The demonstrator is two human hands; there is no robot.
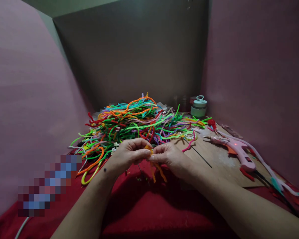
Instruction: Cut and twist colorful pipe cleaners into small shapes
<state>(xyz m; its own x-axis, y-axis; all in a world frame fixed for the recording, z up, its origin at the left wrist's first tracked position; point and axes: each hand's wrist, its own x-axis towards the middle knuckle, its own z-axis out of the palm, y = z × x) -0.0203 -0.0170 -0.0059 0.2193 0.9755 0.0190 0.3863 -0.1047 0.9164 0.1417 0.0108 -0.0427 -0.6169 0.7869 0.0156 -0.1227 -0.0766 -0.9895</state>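
Both hands meet at the middle of the view, over the red cloth (144, 212). An orange-yellow fuzzy stem piece (160, 172) is pinched between them, with two ends hanging down below the fingers. My left hand (129, 153) grips its upper part between thumb and forefinger. My right hand (169, 158) pinches it just beside, fingertips almost touching the left ones. The part between the fingertips is mostly hidden. Right behind the hands lies a large heap of colourful fuzzy stems (129, 122).
At the right, a pink glue gun (235, 149) with a lit red light lies on a brown board (221, 169), near a thin dark stick (199, 154). A pale green container (198, 107) stands behind. A blurred-out item (52, 184) lies at the left.
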